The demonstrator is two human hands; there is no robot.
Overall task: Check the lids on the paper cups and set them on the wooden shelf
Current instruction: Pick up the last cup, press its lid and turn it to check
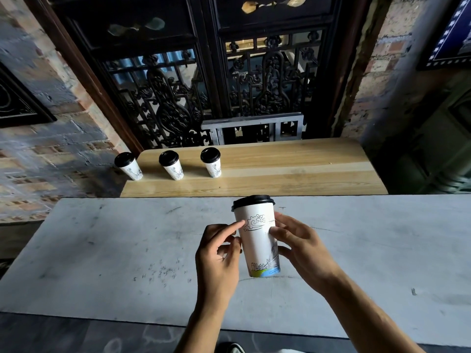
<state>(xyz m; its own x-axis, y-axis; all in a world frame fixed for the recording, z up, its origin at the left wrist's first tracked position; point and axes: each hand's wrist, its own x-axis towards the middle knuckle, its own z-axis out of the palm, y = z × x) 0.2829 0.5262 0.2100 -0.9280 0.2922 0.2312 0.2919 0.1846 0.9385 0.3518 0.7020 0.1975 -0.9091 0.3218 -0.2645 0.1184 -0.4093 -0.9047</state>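
Observation:
A tall white paper cup [257, 240] with line drawings and a black lid [252, 201] is held upright just above the grey table [102, 263]. My right hand [303, 248] grips its right side. My left hand [219, 253] touches the left side with its fingertips, the index finger stretched onto the cup wall. Three more lidded cups stand in a row on the left part of the wooden shelf [293, 169]: the left cup [128, 166], the middle cup [172, 165] and the right cup [211, 162].
Behind the shelf rises a dark carved lattice door [216, 85] with a grey metal frame [254, 127] at its foot. Brick walls flank both sides. The shelf's right part is bare wood.

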